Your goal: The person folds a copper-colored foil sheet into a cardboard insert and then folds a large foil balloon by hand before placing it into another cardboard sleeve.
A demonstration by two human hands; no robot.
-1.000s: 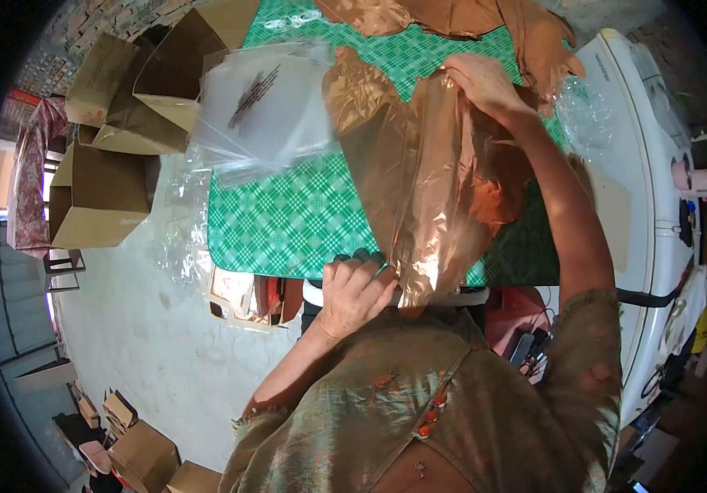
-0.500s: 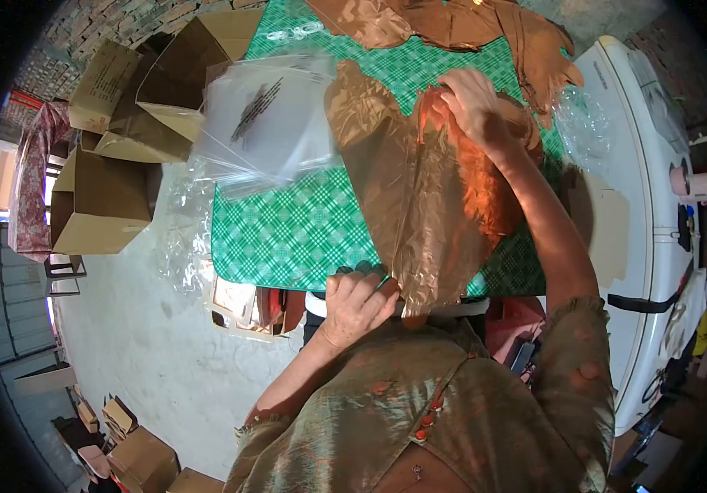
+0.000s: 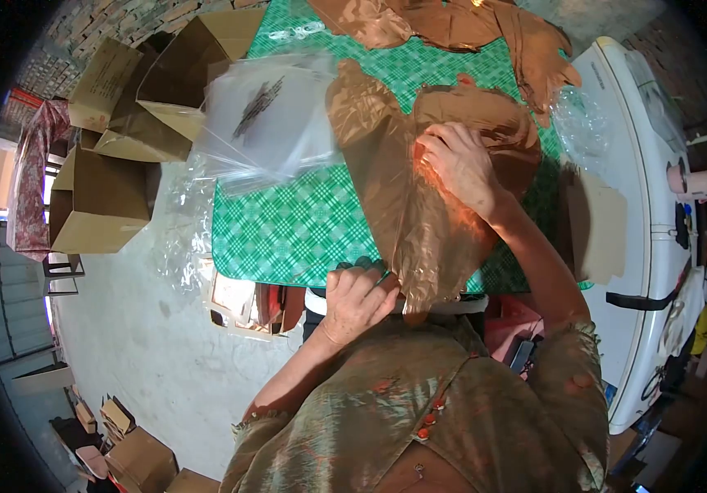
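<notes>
Fingers of the right hand [image 3: 462, 168] bend over brown film [image 3: 382, 185] and orange fluff [image 3: 450, 200]; the left hand [image 3: 356, 306] curls by the table's [image 3: 288, 230] near edge. Whether either pinches is unclear. The film covers the table's right half, overhanging its near edge; dragging could tear or slide it.

Before you, the film sheet [image 3: 372, 168] lies on the worktop [image 3: 288, 234], its lower end at the near edge. The stack of plastic sleeves [image 3: 275, 135] is left of it, and more film [image 3: 452, 31] lies behind, along the far side. Open cartons [image 3: 111, 193] sit beyond the worktop's left side; to your right are a cardboard panel [image 3: 604, 226] and, further out, an appliance [image 3: 641, 189].
</notes>
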